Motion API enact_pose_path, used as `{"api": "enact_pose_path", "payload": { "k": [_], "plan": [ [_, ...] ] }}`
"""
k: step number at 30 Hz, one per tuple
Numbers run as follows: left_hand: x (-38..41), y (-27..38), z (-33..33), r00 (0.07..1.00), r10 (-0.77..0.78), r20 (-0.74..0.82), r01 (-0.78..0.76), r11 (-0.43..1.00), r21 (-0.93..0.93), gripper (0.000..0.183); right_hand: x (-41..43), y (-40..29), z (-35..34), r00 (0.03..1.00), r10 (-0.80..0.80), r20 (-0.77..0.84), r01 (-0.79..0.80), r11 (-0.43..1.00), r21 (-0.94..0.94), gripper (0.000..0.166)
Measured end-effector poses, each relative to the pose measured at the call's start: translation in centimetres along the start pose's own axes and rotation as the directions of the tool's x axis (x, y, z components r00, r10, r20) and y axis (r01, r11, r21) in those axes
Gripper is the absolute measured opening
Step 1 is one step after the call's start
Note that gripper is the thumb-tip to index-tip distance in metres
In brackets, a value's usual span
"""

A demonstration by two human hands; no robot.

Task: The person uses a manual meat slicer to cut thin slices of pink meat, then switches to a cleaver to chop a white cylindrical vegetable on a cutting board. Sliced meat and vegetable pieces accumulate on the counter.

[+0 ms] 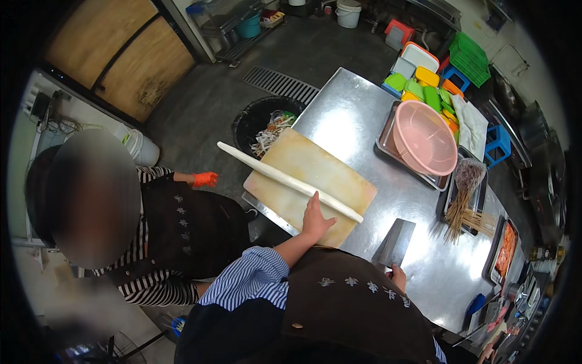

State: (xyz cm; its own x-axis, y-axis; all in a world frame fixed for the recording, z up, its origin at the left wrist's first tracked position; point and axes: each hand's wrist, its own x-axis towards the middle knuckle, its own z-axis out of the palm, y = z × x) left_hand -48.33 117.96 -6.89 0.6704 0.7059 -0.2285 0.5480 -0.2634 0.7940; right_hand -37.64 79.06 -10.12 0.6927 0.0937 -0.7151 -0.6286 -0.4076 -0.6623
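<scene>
A long white rod-shaped food piece (273, 173) lies across a worn cutting board (313, 154); its far-left end juts out past the board's edge. My left hand (318, 220) is over the near part of the board, thumb spread from the fingers. Its fingertips reach the side of the white piece, though firm contact is hard to judge. To the right, my right hand (398, 276) grips the handle of a Chinese cleaver (400, 241), its broad blade pointing away from me above the steel table. My apron partly hides that hand.
The steel table (350, 113) bears a pink colander (425, 136), bamboo skewers (464, 218) and a tray of reddish food (505, 250). Colourful plastic lids (427, 91) are piled behind. A black bin (245, 123) holds scraps. On the left stands a co-worker with an orange-gloved hand (205, 179).
</scene>
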Motion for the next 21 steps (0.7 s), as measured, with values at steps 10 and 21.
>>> {"api": "enact_pose_path", "payload": {
  "k": [10, 21],
  "plan": [
    [1.4, -2.0, -0.9, 0.997, 0.070, 0.020, -0.070, 0.997, -0.020, 0.105, -2.0, -3.0, 2.8, 0.985, -0.151, -0.088, 0.131, 0.972, -0.196, 0.032],
    [1.4, -2.3, -1.3, 1.000, 0.005, 0.020, -0.005, 1.000, -0.026, 0.101, -2.7, -4.4, 3.8, 0.963, -0.261, -0.064, 0.211, 0.883, -0.418, 0.034]
  ]
}}
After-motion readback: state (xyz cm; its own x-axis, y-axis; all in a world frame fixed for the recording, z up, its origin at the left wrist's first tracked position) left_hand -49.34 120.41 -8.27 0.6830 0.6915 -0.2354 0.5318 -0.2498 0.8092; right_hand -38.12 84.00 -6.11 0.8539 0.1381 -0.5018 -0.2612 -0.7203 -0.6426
